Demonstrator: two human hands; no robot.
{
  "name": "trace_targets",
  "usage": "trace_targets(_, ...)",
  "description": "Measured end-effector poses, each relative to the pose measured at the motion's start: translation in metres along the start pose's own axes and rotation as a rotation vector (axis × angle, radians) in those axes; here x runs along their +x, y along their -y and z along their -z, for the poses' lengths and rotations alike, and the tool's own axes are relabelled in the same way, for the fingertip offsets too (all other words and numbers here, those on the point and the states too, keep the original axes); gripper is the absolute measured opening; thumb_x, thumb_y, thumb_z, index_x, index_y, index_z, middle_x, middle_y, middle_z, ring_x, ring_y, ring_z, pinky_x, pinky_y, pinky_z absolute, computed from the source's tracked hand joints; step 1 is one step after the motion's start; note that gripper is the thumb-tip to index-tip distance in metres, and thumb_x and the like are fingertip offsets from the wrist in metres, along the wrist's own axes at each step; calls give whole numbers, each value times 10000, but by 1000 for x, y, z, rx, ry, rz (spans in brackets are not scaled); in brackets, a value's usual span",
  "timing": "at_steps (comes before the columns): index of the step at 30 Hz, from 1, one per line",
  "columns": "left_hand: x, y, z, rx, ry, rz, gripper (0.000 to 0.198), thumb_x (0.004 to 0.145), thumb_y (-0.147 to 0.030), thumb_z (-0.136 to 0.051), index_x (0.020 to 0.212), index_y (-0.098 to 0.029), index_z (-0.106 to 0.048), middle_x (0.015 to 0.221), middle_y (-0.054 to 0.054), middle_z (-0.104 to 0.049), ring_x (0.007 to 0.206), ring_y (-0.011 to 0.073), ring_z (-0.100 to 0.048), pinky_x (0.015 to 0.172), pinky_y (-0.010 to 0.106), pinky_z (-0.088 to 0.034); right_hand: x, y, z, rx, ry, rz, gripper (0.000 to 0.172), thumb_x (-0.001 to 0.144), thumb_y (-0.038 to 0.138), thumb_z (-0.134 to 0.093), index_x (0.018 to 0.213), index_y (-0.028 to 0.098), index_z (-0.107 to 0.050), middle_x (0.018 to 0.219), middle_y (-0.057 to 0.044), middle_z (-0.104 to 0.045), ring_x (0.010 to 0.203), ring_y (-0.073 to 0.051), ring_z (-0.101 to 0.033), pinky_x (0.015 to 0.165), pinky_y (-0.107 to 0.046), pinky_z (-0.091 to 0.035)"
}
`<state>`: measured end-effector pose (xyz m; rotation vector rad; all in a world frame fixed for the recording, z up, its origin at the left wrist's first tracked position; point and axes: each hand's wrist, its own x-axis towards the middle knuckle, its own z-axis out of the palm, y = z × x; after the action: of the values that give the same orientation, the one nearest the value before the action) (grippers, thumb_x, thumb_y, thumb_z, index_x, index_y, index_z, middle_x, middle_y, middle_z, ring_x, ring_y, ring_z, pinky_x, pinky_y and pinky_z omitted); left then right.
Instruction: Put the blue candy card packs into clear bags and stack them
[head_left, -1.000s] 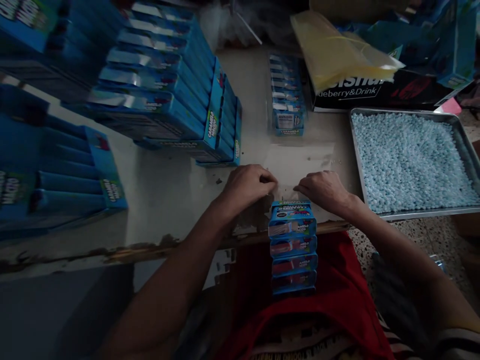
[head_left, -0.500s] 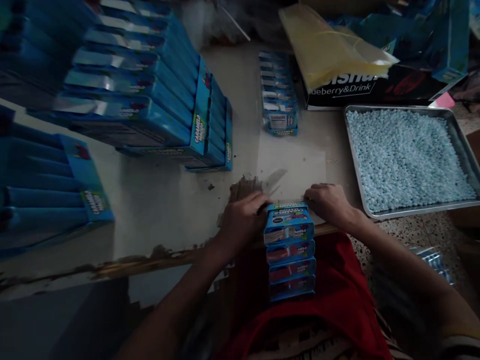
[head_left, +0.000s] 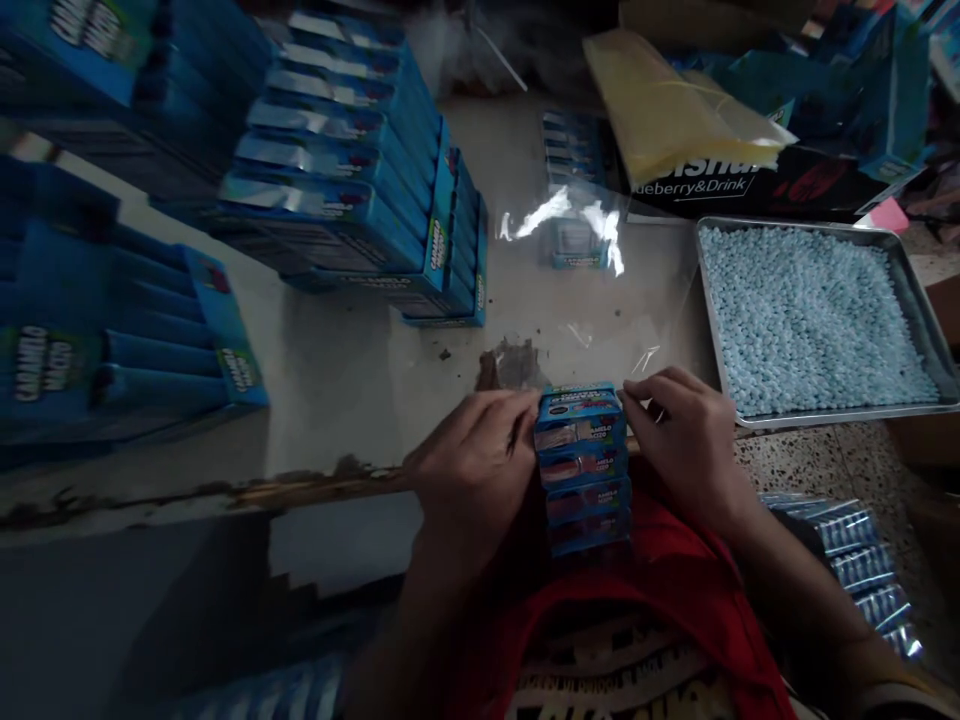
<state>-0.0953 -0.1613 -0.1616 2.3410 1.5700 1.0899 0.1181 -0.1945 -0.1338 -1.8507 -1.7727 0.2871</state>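
Observation:
A pack of small blue candy boxes (head_left: 583, 465) juts over the table's front edge towards my red apron. Its far end lies between my hands. My left hand (head_left: 476, 465) is closed beside the pack's left side, fingertips pinched at its top corner. On the other side, my right hand (head_left: 686, 430) is closed in a pinch, thumb and forefinger just off the pack's right corner. Both pinch the near edge of a clear plastic bag (head_left: 613, 245), which bulges over the table beyond the pack with bright glints. The left fingertips are partly hidden.
Tall stacks of blue candy boxes (head_left: 330, 225) stand at left. Behind the bag lies another blue pack (head_left: 574, 150). A metal tray (head_left: 711, 345) of pale blue candies sits at right, near a black carton (head_left: 697, 195) topped by yellowish plastic bags (head_left: 675, 110). Wrapped packs (head_left: 862, 560) lie lower right.
The clear bag lay flat and now puffs up over the table, glinting above the far pack. My right hand has turned into a pinch; the view has shifted slightly.

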Motion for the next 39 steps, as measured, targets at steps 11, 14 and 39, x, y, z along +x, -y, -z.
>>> trace_targets(11, 6, -13, 13, 30, 70, 150, 172, 976, -183, -621, 853, -234, -730, 900, 27, -787, 850, 237, -749, 664, 337, -499, -8, 13, -7, 388, -156, -89, 113, 865, 202, -649, 761, 198, -695, 822, -7, -648, 592, -89, -567, 537, -241, -468)
trace_targets(14, 10, -14, 21, 51, 72, 153, 156, 951, -177, -646, 854, -242, -751, 882, 16, -802, 831, 240, -756, 675, 335, -507, -10, 14, -12, 404, -178, -99, 120, 859, 235, -640, 745, 203, -661, 799, -10, -624, 604, -99, -563, 534, -241, -464)
trace_targets(39, -48, 32, -72, -147, -282, 387, 251, 923, -385, -709, 1065, -214, -590, 1037, 98, -695, 935, 215, -702, 855, 360, -599, -22, -37, -70, 84, -207, 78, 259, 1041, 236, -484, 944, 228, -724, 986, -77, -813, 949, -189, -757, 896, -311, -553)
